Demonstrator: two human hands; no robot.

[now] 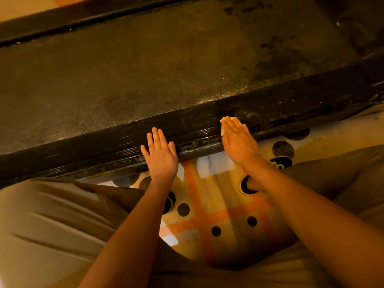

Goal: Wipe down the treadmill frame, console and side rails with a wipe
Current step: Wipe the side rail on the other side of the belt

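Wipe [223, 131]: pale, lying on the near side rail [93, 150] under the right hand [239, 140]. Only its edges show, past the fingertips and along the hand's left side. That hand lies flat, fingers straight and together, pressing the wipe down. The left hand [160, 154] rests flat on the same rail, well apart from the wipe, fingers spread, holding nothing, with 1 yellow ring [158, 146]. The dusty belt [145, 69] runs beyond the rail. A dotted, orange-striped rug [207, 215] lies under both forearms.
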